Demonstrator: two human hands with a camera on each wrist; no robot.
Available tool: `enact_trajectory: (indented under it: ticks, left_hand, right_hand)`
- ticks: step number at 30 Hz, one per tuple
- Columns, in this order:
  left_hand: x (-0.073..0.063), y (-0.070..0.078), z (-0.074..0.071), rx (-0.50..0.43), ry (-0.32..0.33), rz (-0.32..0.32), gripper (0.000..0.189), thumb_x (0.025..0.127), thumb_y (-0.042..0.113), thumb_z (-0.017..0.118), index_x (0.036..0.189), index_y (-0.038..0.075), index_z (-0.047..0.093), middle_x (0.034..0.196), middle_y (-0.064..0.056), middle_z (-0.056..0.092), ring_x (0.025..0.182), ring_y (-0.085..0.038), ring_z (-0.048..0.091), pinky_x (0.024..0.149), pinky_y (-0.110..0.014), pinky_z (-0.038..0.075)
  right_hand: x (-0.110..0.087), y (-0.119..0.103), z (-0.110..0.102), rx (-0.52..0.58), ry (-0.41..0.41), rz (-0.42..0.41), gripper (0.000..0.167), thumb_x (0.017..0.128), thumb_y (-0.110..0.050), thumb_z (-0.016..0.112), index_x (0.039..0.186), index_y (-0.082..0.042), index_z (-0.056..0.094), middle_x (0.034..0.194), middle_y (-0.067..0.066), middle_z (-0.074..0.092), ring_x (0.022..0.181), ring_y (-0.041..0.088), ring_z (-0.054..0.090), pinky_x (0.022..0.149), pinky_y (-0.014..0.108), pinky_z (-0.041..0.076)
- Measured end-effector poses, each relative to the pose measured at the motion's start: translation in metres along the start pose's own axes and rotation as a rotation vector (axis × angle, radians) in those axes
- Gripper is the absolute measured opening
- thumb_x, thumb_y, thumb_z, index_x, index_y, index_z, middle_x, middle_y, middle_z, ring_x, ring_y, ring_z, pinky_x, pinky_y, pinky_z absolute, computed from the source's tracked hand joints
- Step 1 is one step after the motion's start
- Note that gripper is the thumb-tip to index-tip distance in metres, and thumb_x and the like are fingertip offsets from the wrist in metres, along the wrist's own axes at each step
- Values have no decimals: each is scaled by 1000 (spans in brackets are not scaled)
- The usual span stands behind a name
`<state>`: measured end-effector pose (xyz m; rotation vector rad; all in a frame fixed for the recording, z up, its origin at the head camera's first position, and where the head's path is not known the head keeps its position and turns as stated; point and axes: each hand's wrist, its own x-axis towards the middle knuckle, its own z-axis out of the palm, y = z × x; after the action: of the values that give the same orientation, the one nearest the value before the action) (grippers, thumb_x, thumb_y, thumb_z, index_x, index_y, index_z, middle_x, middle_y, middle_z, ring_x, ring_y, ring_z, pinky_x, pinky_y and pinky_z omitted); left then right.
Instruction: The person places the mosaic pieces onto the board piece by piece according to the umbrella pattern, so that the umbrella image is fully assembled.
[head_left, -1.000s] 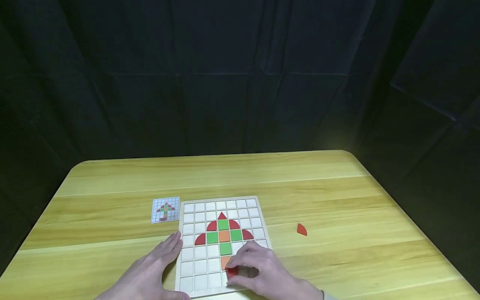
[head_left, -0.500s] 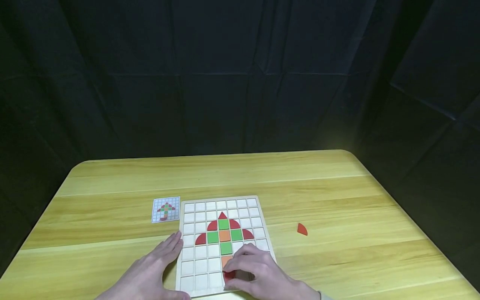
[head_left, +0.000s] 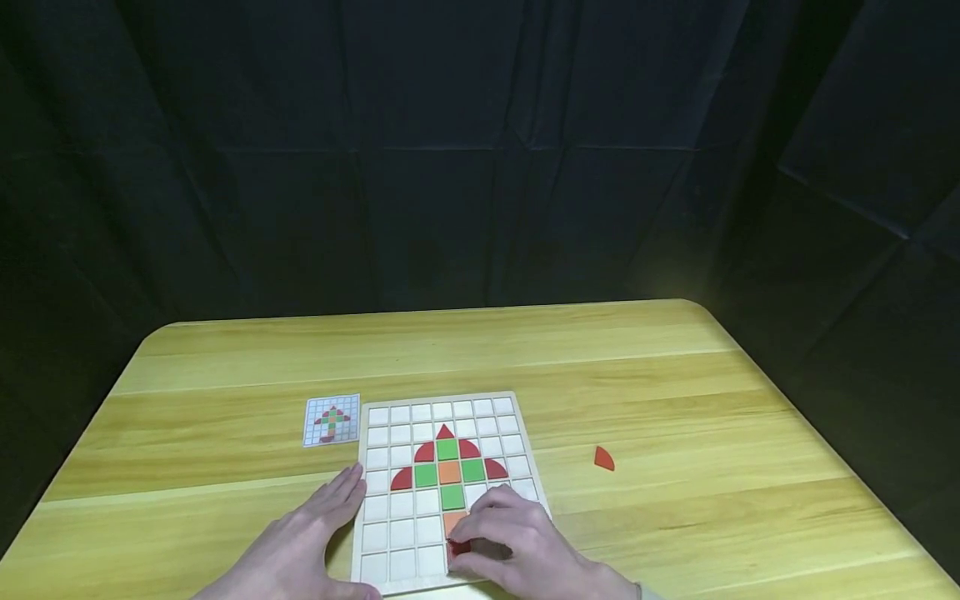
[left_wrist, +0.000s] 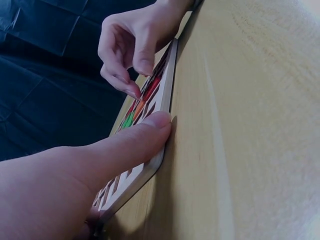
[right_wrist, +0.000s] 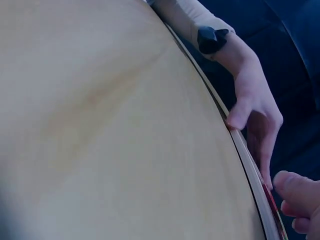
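A square wooden grid board [head_left: 401, 533] bears red, green and orange tiles laid in an arrow-like figure. My left hand [head_left: 300, 533] rests at its left side, fingers along the left edge and thumb [left_wrist: 145, 132] on the near edge. Over the bottom row, my right hand [head_left: 517, 537] bends its thumb and fingers about a red tile [head_left: 458, 548], just below an orange tile [head_left: 453, 523]. The hand hides much of that tile and the cells to its right. In the left wrist view, red [left_wrist: 153, 86] shows at board level beside the right fingertips.
A small printed card [head_left: 332, 420] with a similar coloured figure lies left of the board. One red quarter-circle tile [head_left: 603, 458] lies on the wooden table [head_left: 712, 500] to the right. A dark curtain [head_left: 450, 167] hangs behind the table.
My right hand has moved slightly left with the red tile, which now sits below the orange tile in the bottom row. The left hand stays at the board's edge.
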<state>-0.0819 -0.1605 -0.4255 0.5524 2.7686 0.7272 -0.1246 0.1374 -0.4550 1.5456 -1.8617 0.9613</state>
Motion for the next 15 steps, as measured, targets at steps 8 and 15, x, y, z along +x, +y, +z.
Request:
enact_trajectory:
  ticks: [8, 15]
  left_hand:
    - [2, 2, 1, -9, 0, 0, 125, 63, 83, 70, 150, -1, 40, 163, -14, 30, 147, -37, 34, 107, -56, 43]
    - [0, -1, 1, 3, 16, 8, 124, 64, 82, 71, 151, -1, 39, 162, -14, 31, 146, -37, 35, 106, -57, 43]
  right_hand:
    - [-33, 26, -44, -55, 70, 246, 27, 71, -1, 85, 95, -11, 76, 90, 0, 74, 85, 12, 66, 80, 13, 52]
    - [-71, 52, -103, -236, 129, 512, 34, 71, 12, 81, 95, -12, 78, 93, 2, 75, 86, 13, 68, 86, 9, 49]
